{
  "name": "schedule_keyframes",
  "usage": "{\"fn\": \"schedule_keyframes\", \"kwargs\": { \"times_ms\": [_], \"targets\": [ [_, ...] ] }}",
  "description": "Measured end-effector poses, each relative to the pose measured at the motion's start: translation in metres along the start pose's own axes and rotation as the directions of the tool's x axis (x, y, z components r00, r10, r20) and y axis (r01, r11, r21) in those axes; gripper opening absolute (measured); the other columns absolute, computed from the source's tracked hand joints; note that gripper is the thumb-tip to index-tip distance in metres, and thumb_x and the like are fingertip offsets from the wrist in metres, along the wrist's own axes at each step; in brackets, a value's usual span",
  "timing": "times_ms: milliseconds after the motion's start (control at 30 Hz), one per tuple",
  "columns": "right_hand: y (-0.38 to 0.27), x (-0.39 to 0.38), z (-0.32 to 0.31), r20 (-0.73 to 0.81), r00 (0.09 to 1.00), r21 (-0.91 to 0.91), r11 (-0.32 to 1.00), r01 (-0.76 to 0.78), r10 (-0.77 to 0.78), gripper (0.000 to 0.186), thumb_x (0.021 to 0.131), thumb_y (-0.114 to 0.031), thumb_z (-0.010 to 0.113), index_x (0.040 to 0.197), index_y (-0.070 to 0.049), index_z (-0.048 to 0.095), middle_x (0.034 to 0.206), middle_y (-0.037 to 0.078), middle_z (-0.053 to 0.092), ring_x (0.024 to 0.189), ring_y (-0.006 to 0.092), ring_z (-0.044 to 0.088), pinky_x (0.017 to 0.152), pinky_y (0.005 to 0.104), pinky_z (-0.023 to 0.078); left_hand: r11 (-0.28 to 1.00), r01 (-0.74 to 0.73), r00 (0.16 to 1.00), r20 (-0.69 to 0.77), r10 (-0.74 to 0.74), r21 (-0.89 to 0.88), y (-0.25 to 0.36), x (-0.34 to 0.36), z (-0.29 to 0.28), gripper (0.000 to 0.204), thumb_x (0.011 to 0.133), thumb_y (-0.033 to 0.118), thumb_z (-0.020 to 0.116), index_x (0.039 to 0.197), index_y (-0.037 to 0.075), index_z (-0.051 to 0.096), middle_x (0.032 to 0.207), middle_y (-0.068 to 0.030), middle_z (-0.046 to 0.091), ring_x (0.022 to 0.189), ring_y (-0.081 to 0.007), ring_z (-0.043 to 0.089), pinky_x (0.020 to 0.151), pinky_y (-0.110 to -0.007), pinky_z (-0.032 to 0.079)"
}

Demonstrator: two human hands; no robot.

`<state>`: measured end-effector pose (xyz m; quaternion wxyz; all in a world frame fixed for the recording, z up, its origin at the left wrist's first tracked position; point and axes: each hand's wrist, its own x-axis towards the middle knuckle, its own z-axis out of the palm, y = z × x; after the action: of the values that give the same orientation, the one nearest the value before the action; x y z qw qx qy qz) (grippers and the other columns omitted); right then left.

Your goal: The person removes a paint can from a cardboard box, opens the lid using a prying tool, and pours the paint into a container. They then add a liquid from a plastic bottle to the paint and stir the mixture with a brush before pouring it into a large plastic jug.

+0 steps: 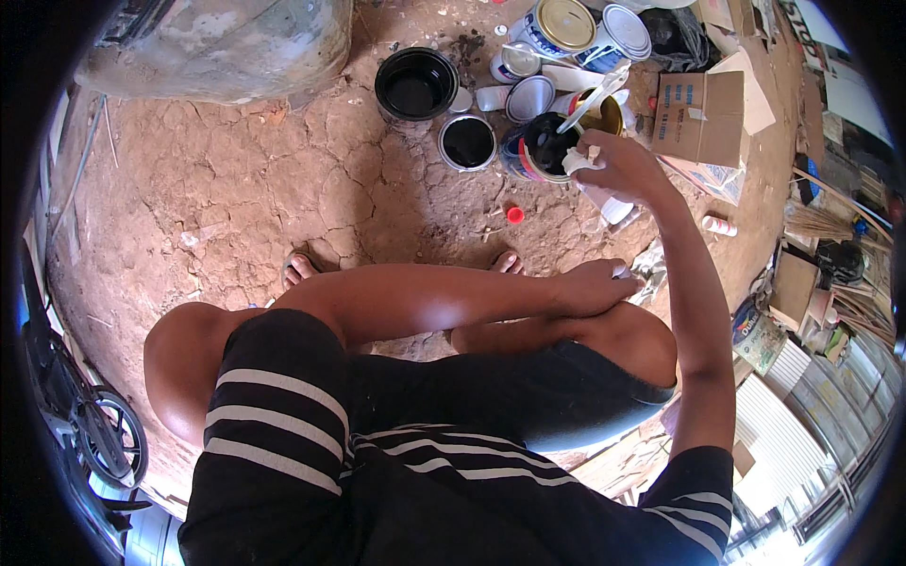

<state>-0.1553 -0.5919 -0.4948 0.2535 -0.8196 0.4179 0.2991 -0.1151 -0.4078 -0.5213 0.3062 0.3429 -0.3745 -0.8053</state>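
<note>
My right hand (625,170) is closed, pinching a crumpled white rag or wad of paper (578,160) at the near right rim of an open paint can (514,158). Black paint lies inside that can. Over it leans a white paint-smeared stirrer or brush handle (604,94); its lower end is at the black paint. My left arm crosses my lap, and my left hand (596,286) rests by my right knee with its fingers curled. Something small and pale shows at its fingertips, too small to name.
A black tub (381,92) and a small round can of black paint (443,149) stand left of the open can. Farther back are several paint cans (528,40). A cardboard box (698,123) sits to the right, and a red cap (514,215) lies on the cracked dirt floor.
</note>
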Motion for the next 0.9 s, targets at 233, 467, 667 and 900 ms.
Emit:
{"fn": "schedule_keyframes", "kwargs": {
  "times_ms": [233,467,667,900],
  "targets": [
    [0.023,-0.022,0.036,-0.215,0.976,0.054,0.997,0.049,-0.036,0.049,0.082,-0.037,0.078,0.122,-0.015,0.058,0.103,0.014,0.074,0.093,0.0383,0.072,0.083,0.0481,0.056,0.997,0.079,0.996,0.038,-0.078,-0.006,-0.001,-0.003,-0.007,0.049,0.101,0.048,0.052,0.111,0.002,0.065,0.102,-0.0143,0.069,0.092,-0.0233,0.065,0.085,-0.038,0.049],
    [0.048,-0.056,0.108,-0.712,0.647,-0.075,0.946,0.315,-0.272,0.06,0.081,-0.018,0.086,0.126,-0.008,0.048,0.112,0.015,0.074,0.079,0.0313,0.074,0.061,0.0382,0.06,0.985,0.142,0.989,0.04,-0.139,-0.099,-0.029,-0.004,-0.011,0.045,0.101,0.044,0.055,0.11,0.001,0.064,0.1,-0.0101,0.067,0.09,-0.02,0.065,0.082,-0.036,0.052],
    [0.07,-0.05,0.142,-0.804,0.511,-0.101,0.917,0.385,-0.303,0.049,0.083,-0.019,0.084,0.113,-0.007,0.046,0.116,0.014,0.073,0.067,0.0292,0.069,0.056,0.0364,0.056,0.973,0.216,0.975,-0.026,-0.219,-0.08,-0.051,-0.006,-0.012,0.044,0.1,0.044,0.058,0.102,0.001,0.062,0.088,-0.0082,0.065,0.078,-0.0166,0.062,0.076,-0.035,0.051],
    [0.109,-0.025,0.138,-0.659,0.744,-0.078,0.994,0.075,-0.108,0.04,0.086,-0.028,0.075,0.117,-0.011,0.056,0.097,0.012,0.069,0.084,0.0353,0.071,0.072,0.0483,0.057,0.955,0.226,0.967,-0.161,-0.197,0.19,-0.093,0.007,-0.033,0.048,0.1,0.043,0.056,0.115,-0.002,0.061,0.106,-0.024,0.07,0.1,-0.0397,0.068,0.089,-0.047,0.05]
  ]
}}
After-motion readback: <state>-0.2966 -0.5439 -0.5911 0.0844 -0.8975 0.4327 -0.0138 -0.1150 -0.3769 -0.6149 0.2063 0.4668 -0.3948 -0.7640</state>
